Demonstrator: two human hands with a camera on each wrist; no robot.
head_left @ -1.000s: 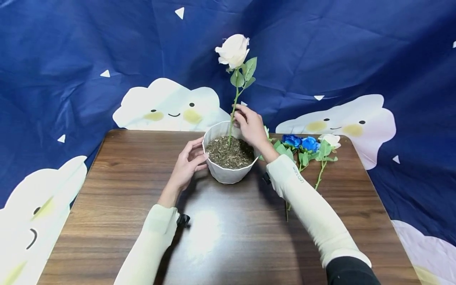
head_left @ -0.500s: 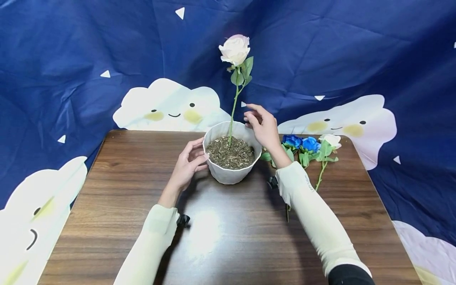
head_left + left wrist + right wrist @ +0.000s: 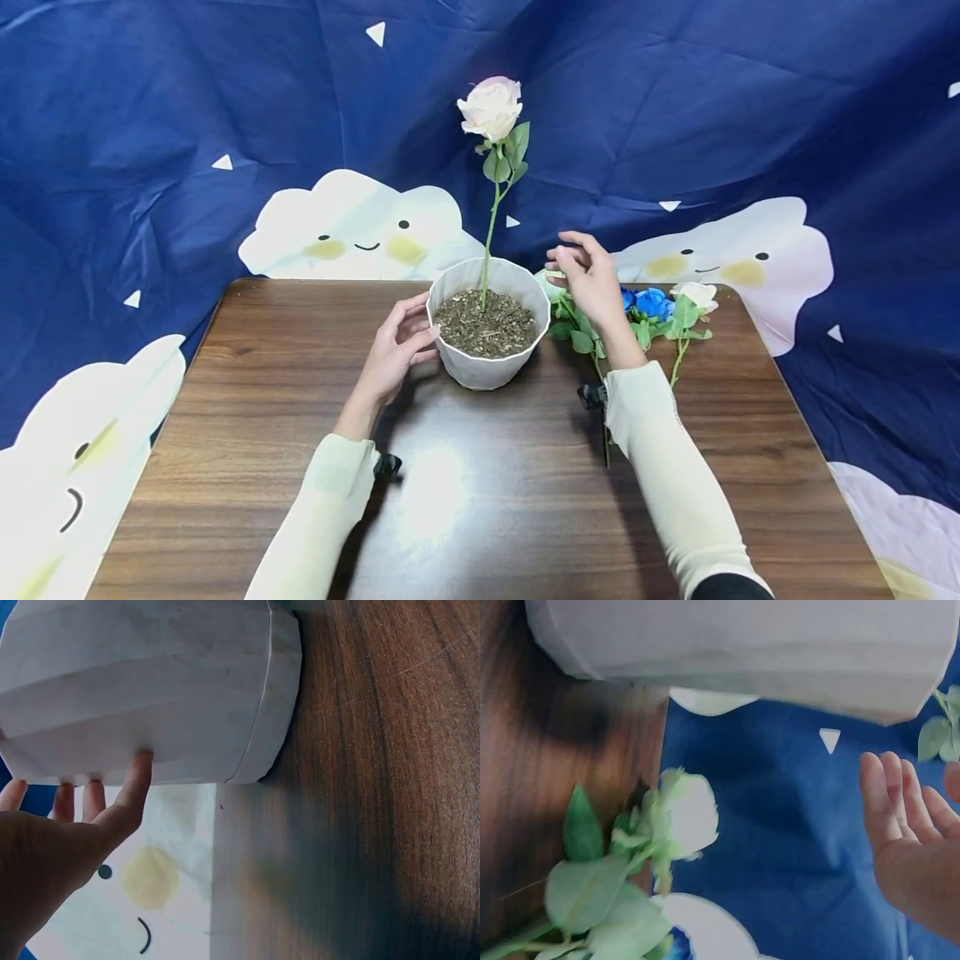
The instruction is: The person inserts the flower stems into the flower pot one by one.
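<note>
A white faceted flower pot (image 3: pixel 483 373), filled with brown soil (image 3: pixel 491 329), stands toward the back of the table. One pale pink-white rose (image 3: pixel 491 108) rises from the soil, its stem leaning slightly right. My left hand (image 3: pixel 397 346) rests its thumb and fingertips against the pot's left side; the left wrist view shows the thumb (image 3: pixel 135 784) touching the wall. My right hand (image 3: pixel 588 279) hovers in the air right of the pot, fingers loosely bent and holding nothing. Near it lies a greenish-white rose (image 3: pixel 691 814), partly hidden by that hand in the head view.
Blue roses (image 3: pixel 652 303) and another white rose (image 3: pixel 696 295) lie at the table's back right, stems pointing toward me. The wooden table (image 3: pixel 285 375) ends at a blue cloth backdrop (image 3: pixel 615 92) with cloud faces.
My right hand has let go of the rose stem and moved right, away from the pot. The rose stays standing in the soil. My left hand has kept its place.
</note>
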